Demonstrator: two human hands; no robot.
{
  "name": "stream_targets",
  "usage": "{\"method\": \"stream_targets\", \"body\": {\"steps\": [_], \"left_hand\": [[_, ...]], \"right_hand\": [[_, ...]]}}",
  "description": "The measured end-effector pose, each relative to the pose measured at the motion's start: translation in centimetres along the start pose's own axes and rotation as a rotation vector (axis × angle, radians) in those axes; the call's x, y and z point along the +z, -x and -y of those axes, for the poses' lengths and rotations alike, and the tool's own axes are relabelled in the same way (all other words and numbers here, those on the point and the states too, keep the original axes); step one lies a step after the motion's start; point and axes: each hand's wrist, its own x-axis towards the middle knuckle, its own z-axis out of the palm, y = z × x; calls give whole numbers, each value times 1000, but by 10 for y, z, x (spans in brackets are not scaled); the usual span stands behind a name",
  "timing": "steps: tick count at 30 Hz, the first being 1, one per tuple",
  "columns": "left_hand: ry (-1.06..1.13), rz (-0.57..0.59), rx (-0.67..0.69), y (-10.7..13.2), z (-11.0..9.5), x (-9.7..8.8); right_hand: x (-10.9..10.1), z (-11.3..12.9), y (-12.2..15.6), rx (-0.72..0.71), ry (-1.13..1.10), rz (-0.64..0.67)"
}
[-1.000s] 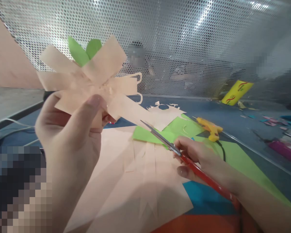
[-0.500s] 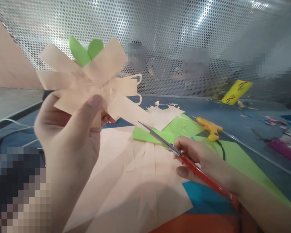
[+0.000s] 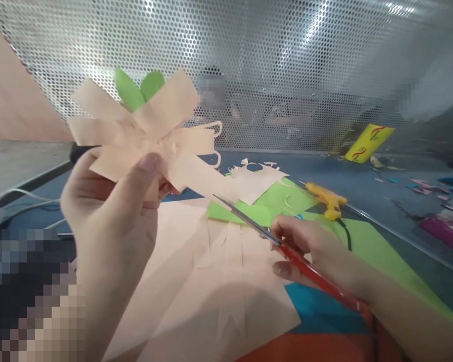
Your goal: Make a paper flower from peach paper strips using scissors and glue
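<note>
My left hand (image 3: 113,196) pinches a peach paper flower (image 3: 147,120) near its centre, thumb on the near side, and holds it up above the table. Two green paper leaves (image 3: 134,90) stick out behind its upper petals, and thin paper loops (image 3: 217,129) show at its right. Red-handled scissors (image 3: 305,269) are in my right hand (image 3: 305,241), their blades pointing up and left. The blade tip appears close to the end of the flower's lower right strip; I cannot tell whether they touch. Part of the handle is hidden by my fingers.
Peach sheets (image 3: 181,301) and green paper (image 3: 366,246) cover the near table. A yellow glue gun (image 3: 328,201) with a black cord lies right of centre. Paper scraps (image 3: 419,186) and a yellow packet (image 3: 370,143) sit farther right. A perforated metal panel (image 3: 249,45) stands behind.
The flower and my left hand have shifted slightly right and down. My right hand with the scissors has barely moved.
</note>
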Motion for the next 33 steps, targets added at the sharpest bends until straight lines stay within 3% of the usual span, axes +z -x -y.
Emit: {"method": "stream_targets", "body": {"steps": [10,33], "left_hand": [[-15,-58,-7,-2,2,-2],[-221,-133,-271,-1,-3,-3]], "right_hand": [[2,-2,-1,-50,17,-49],[-6,25,5,13,73,-43]]}}
